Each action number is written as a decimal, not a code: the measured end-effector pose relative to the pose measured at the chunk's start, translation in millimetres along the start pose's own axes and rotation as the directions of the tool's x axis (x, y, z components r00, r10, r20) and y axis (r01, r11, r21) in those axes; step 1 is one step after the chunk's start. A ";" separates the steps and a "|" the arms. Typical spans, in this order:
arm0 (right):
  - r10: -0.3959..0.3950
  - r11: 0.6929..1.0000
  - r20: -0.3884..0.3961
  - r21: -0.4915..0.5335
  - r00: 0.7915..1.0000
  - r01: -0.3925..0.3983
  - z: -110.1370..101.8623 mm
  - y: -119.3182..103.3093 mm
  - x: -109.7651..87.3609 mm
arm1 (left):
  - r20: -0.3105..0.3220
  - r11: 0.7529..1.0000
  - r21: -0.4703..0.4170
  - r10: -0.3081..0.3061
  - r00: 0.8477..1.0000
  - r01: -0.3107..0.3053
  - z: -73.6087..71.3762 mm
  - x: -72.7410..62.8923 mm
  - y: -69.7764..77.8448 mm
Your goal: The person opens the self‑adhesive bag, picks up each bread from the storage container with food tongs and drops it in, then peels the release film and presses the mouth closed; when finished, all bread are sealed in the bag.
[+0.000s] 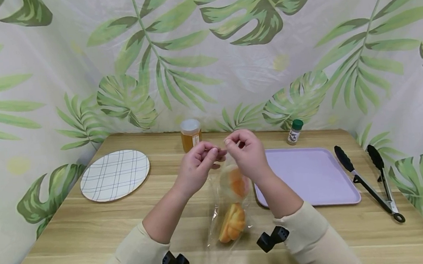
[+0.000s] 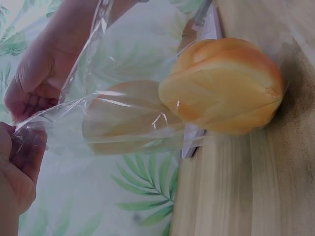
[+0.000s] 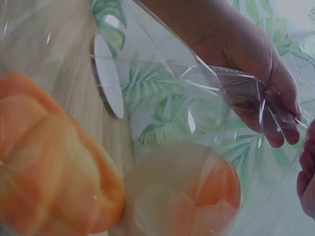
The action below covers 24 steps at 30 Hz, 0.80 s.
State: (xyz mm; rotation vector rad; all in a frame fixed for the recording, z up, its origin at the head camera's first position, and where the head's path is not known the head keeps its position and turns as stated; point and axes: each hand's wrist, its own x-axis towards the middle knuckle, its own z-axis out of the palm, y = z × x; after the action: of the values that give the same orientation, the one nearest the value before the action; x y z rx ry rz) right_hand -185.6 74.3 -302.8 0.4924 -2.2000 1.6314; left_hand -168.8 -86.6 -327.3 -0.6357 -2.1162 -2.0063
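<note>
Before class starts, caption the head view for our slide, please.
Left hand and right hand pinch the top of a clear bag with a golden roll inside.

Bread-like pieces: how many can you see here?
2: in the head view, the lower piece sits low in the clear bag; the upper piece shows through it, just above. No others appear hidden.

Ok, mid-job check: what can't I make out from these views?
- Clear bag: head view, its pinched top is covered by the left hand and right hand.
- Purple tray: head view, part of its left side is behind the right hand and forearm.
- Bread roll: right wrist view, cut off by the left edge.
- Jar and shaker: head view, label print too small.
</note>
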 end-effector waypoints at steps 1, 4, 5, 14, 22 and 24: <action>0.040 0.999 -0.017 0.032 0.999 -0.040 -0.2 0.8 0.9 | -0.004 1.000 -0.006 0.001 1.000 -0.001 -0.7 -0.2 -0.4; 0.145 0.983 -0.053 0.123 0.988 -0.137 -1.7 3.1 2.8 | -0.028 0.999 -0.035 0.007 1.000 -0.008 -2.1 -0.8 -2.1; 0.167 0.976 -0.053 0.148 0.985 -0.158 -2.4 3.6 3.0 | -0.039 0.999 -0.042 0.013 0.999 -0.014 -2.1 -0.9 -2.8; 0.226 0.894 -0.076 0.412 0.971 -0.176 -6.0 10.6 3.6 | -0.081 0.984 -0.179 -0.011 0.997 -0.004 -1.0 0.1 -8.3; 0.282 0.801 -0.107 0.574 0.953 -0.173 -16.5 18.2 4.7 | -0.084 0.957 -0.283 -0.090 0.992 0.063 -6.8 0.8 -10.1; 0.300 0.782 -0.122 0.600 0.946 -0.170 -20.3 20.2 5.0 | -0.091 0.954 -0.293 -0.099 0.991 0.068 -8.7 1.0 -10.9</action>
State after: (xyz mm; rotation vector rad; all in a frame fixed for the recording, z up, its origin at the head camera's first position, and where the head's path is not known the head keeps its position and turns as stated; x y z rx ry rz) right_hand -198.1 99.0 -311.8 0.1720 -1.6210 2.3892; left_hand -175.6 -95.0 -336.1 -0.4738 -1.8352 -2.3662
